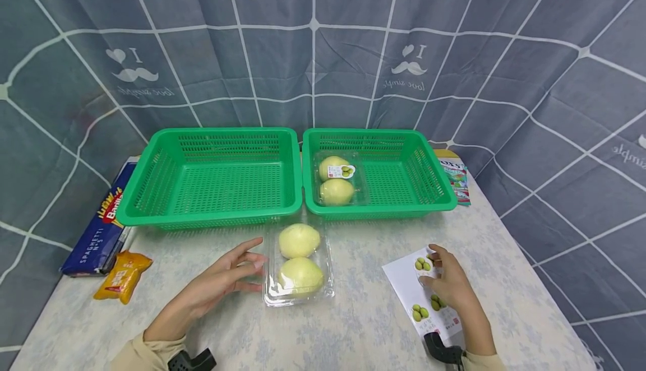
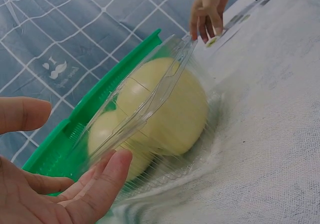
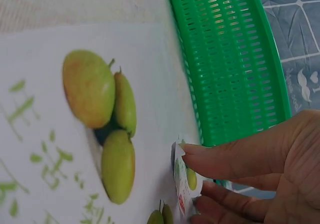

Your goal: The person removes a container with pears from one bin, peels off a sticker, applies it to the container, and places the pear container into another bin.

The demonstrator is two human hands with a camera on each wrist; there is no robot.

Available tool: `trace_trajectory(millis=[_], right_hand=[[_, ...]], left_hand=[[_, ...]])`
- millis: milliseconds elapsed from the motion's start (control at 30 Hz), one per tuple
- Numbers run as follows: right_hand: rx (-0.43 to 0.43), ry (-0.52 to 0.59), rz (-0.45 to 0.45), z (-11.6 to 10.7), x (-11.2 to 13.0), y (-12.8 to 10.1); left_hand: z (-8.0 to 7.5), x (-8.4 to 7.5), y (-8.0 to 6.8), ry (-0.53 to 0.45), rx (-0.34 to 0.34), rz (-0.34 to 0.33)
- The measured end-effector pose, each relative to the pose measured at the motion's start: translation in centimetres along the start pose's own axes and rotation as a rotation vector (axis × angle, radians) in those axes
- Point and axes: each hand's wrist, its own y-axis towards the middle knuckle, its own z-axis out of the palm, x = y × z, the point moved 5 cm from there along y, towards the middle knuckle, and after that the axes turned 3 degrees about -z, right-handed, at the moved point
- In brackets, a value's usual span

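Note:
A clear plastic clamshell box (image 1: pixel 271 292) holding two pale yellow fruits (image 1: pixel 301 276) sits on the table in front of the green baskets. My left hand (image 1: pixel 220 277) is at its left side, fingers spread and relaxed, with its fingertips near the box wall; whether they touch is hard to tell. To the right lies a white sheet of fruit stickers (image 1: pixel 404 277), printed with green mangoes. Over it, my right hand (image 1: pixel 452 282) pinches a small sticker (image 3: pixel 181 179) between thumb and fingers, its edge lifted from the sheet in the right wrist view.
Two green baskets stand side by side at the back. The left basket (image 1: pixel 227 189) shows a bare bottom; the right basket (image 1: pixel 398 177) contains a labelled box of fruit (image 1: pixel 336 191). A spaghetti box (image 1: pixel 98 236) and orange snack packet (image 1: pixel 123 277) lie left, a colourful packet (image 1: pixel 458 180) right.

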Motion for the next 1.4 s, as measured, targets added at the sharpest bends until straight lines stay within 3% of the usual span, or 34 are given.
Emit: trace_trajectory(millis=[633,1400], right_hand=[[-0.047,-0.078,-0.030,0.18,0.00,0.27],[0.021,-0.118,-0.030,0.35,0.86,0.86]], left_hand=[[-0.07,-0.26,0.19,0.010,-0.005,0.001],[-0.01,-0.32,-0.07,0.007,-0.007,-0.009]])
